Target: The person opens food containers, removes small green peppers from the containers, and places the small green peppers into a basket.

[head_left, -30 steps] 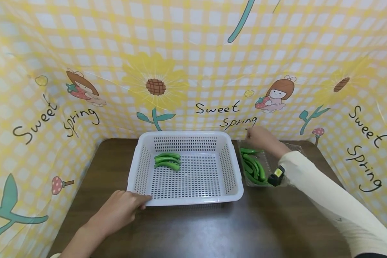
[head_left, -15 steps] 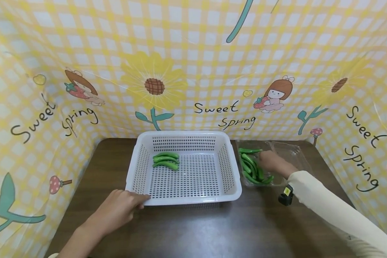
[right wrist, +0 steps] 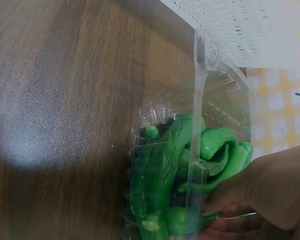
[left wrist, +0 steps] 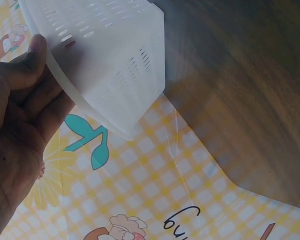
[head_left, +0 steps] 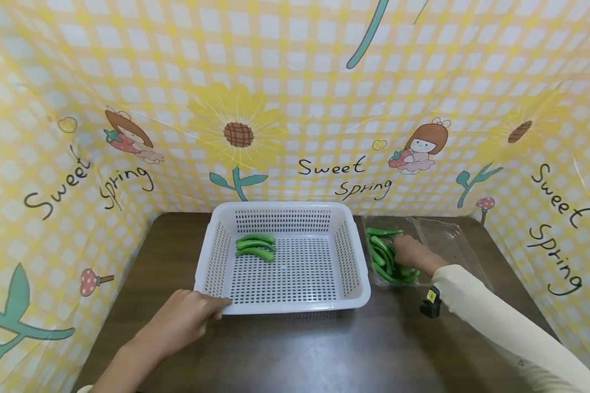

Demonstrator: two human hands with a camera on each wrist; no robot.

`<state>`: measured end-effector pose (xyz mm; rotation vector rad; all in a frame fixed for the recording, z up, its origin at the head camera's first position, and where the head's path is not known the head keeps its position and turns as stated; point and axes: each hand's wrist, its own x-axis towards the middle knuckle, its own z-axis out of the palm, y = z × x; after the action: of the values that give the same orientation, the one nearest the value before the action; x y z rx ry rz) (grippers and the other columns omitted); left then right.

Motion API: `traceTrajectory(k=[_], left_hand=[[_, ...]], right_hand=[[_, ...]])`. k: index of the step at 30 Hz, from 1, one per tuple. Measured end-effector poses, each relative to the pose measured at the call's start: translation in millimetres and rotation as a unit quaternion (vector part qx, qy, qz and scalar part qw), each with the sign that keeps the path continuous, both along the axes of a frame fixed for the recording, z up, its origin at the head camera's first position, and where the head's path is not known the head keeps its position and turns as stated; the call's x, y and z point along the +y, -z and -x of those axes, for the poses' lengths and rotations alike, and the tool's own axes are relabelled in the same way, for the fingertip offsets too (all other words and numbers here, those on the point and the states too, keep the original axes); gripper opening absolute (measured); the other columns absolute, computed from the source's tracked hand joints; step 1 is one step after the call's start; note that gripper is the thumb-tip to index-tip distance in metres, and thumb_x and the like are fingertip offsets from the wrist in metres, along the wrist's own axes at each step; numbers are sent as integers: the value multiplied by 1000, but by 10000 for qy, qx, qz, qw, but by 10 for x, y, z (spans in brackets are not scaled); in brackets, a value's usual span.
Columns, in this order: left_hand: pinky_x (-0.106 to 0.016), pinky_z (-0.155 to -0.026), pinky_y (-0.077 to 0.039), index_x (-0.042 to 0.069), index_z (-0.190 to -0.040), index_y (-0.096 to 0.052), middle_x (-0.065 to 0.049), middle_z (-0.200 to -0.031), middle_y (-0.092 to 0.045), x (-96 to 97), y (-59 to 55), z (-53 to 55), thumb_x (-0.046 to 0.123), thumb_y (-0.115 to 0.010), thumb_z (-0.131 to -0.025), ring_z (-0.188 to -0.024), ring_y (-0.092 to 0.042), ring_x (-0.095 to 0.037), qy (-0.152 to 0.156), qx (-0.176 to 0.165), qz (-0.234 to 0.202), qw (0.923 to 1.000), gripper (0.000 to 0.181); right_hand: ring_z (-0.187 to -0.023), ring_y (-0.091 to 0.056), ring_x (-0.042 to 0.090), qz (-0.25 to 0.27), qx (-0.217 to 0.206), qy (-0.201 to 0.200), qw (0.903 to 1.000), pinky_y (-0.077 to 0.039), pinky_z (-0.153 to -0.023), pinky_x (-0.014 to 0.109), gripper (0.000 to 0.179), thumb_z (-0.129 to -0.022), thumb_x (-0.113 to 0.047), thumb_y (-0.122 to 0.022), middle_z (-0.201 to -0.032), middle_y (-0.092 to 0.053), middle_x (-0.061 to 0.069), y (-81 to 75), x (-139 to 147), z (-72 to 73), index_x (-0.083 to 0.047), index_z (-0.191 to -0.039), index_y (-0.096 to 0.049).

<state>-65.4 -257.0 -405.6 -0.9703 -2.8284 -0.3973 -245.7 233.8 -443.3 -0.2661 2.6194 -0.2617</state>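
My left hand [head_left: 184, 316] grips the near left corner of a white perforated plastic basket [head_left: 295, 307]; in the left wrist view the thumb lies over the rim and the fingers sit beneath it. A few green peppers [head_left: 255, 252] lie in the basket's left half. To the right, my right hand [head_left: 415, 255] reaches into a clear plastic clamshell box [head_left: 425, 226] that holds several more green peppers [head_left: 381, 251]. In the right wrist view, thumb and fingers [right wrist: 235, 190] close on a green pepper [right wrist: 210, 216], partly hidden by the hand.
The box's lid [head_left: 452, 245] lies folded back to the right. Basket and box stand side by side on a dark wooden table [head_left: 295, 349]. A yellow checked cloth [head_left: 314, 109] hangs behind the table and along both sides.
My right hand has come down from above the back of the box to the peppers inside and stays there. The left hand keeps its place on the basket.
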Motion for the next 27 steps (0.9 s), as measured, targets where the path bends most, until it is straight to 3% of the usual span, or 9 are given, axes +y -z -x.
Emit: traceTrajectory(k=[8, 13, 15, 17, 21, 24, 27], left_hand=[[-20, -49, -44, 11, -98, -80, 16, -72, -69, 1, 5, 1, -11, -78, -73, -59, -44, 6, 6, 20, -12, 10000, 33], [-20, -49, -44, 11, -99, -80, 17, -72, -69, 0, 10, 0, -8, -80, -74, -59, -43, 6, 27, 47, -48, 10000, 32], [-21, -49, -44, 12, -99, -80, 17, -72, -69, 1, 9, 0, -8, -80, -74, -59, -43, 6, 19, 64, -47, 10000, 31], [-21, -49, -44, 11, -99, -80, 18, -71, -68, 1, 7, 1, -8, -79, -74, -59, -43, 6, 14, 84, -41, 10000, 31], [-20, -49, -44, 10, -99, -81, 17, -71, -68, 0, 4, 3, -9, -79, -74, -59, -42, 6, 2, 76, -40, 10000, 32], [-19, -49, -43, 10, -100, -81, 15, -73, -71, -1, 3, 3, -9, -79, -74, -59, -41, 5, -14, 19, -49, 10000, 31], [-18, -49, -42, 9, -100, -81, 13, -75, -73, -1, 5, 1, -9, -80, -75, -59, -41, 5, -28, -18, -60, 10000, 31]], right_hand=[[-56, -43, 15, 72, 67, 18, 9999, -35, -51, 26, 15, -93, 5, -49, -66, -49, 3, 30, 14, 34, -3, -86, -59], [-54, -41, 14, 207, 659, -179, 9974, -33, -52, 25, 21, -89, 9, -52, -62, -50, 3, -10, 38, 51, -4, -75, -58], [-56, -42, 15, 350, 881, -144, 9954, -34, -53, 26, 16, -88, 11, -52, -64, -52, 5, -48, 47, 63, 0, -79, -58], [-61, -48, 19, 542, 1051, 34, 9930, -37, -55, 29, 9, -88, 12, -54, -72, -56, 11, -88, 52, 91, 5, -91, -59], [-86, -64, 34, 1002, 1378, 450, 9843, -55, -69, 41, 24, -90, 8, -59, -98, -66, 25, -165, 41, 169, 11, -114, -58], [-105, -65, 43, 1551, 1503, 687, 9740, -58, -86, 51, 28, -94, 2, -62, -114, -65, 31, -226, 13, 214, 12, -119, -58], [-115, -61, 45, 2064, 1431, 951, 9633, -57, -93, 52, 34, -98, -6, -64, -123, -62, 31, -303, -40, 228, 11, -126, -53]])
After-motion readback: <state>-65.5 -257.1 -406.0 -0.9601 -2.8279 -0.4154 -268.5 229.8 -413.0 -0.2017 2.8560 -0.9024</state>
